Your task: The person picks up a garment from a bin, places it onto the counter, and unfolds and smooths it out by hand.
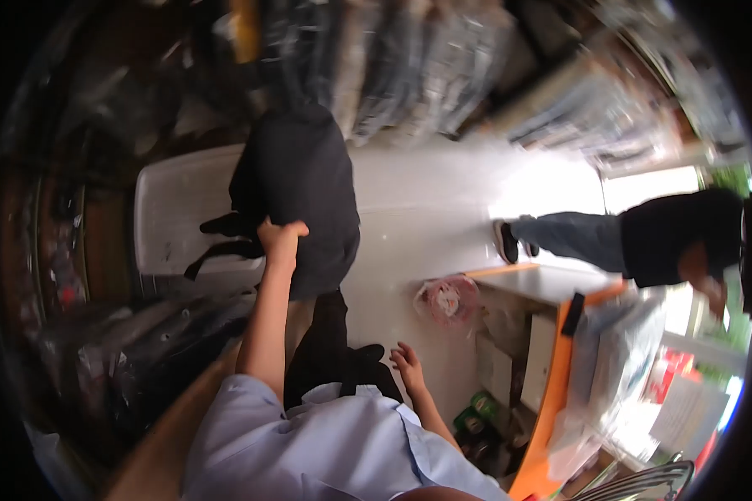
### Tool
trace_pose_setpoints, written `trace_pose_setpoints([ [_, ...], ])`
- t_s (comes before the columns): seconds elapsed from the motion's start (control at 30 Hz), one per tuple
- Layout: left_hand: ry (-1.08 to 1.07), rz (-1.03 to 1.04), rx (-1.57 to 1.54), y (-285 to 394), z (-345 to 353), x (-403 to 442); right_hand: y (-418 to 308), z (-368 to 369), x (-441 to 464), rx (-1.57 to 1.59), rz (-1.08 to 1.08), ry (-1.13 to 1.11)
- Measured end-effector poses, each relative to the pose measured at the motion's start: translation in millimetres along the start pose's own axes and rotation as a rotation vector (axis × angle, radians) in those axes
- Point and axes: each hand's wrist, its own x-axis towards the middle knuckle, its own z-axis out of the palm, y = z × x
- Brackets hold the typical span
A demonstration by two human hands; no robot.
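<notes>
My left hand [282, 238] grips a large black cloth item [299, 175], perhaps a bag or bundled garment. Its fingers are closed on the fabric. Two dark strap-like ends [221, 250] hang out on the left side, over a white plastic tray or bin [160, 209]. What kind of item it is, I cannot make out for sure. My right hand [406, 364] hangs by my side over the pale floor, fingers apart, holding nothing. My dark-clad leg [317, 342] is below the black item.
Plastic-covered garments [409, 67] hang along the far side, with more dark plastic-wrapped ones [159, 342] at left. An orange-edged counter [547, 409] with plastic bags [618, 351] stands at right. A pinkish plastic bag [449, 301] sits near it. Another person [668, 238] stands by the bright doorway.
</notes>
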Motion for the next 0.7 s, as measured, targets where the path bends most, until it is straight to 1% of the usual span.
trace_pose_setpoints([
  [0.07,-0.311,-0.098,0.072,9,17,-79,-9,-17,-16,0.189,0.044,-0.048],
  [0.1,-0.468,-0.110,0.034,22,26,-128,-9,-29,-18,0.332,0.067,-0.028],
  [0.13,-0.593,-0.147,0.112,32,33,-173,-9,-41,-21,0.483,0.088,-0.012],
  [0.17,-0.747,-0.210,0.133,40,34,-218,-14,-54,-28,0.717,0.110,-0.001],
  [0.2,-0.892,-0.245,0.154,62,34,-265,-19,-69,-35,0.945,0.121,0.003],
  [0.23,-1.090,-0.210,0.112,65,32,-296,-10,-85,-43,1.098,-0.026,-0.004],
  [0.27,-1.188,-0.235,0.103,77,29,-329,-1,-101,-50,1.257,-0.175,-0.034],
  [0.3,-1.249,-0.206,0.094,90,28,-358,4,-118,-64,1.357,-0.276,-0.042],
  [0.33,-1.300,-0.269,0.101,100,28,-385,13,-132,-83,1.434,-0.377,-0.039],
  [0.37,-1.336,-0.321,0.093,106,26,-414,23,-144,-100,1.480,-0.443,-0.019],
  [0.4,-1.367,-0.369,0.077,107,25,-447,38,-154,-119,1.492,-0.459,0.029],
  [0.47,-1.608,-0.394,0.252,122,29,-501,67,-163,-159,1.501,-0.470,0.137],
  [0.5,-1.914,-0.186,0.173,108,37,-516,86,-162,-178,1.507,-0.465,0.203],
  [0.57,-2.290,-0.045,0.184,106,57,-558,117,-161,-215,1.506,-0.466,0.334],
  [0.63,-2.416,-0.139,0.306,114,69,-606,145,-158,-247,1.524,-0.485,0.459],
  [0.7,-2.613,-0.408,0.143,112,80,-641,168,-153,-280,1.552,-0.497,0.608],
])
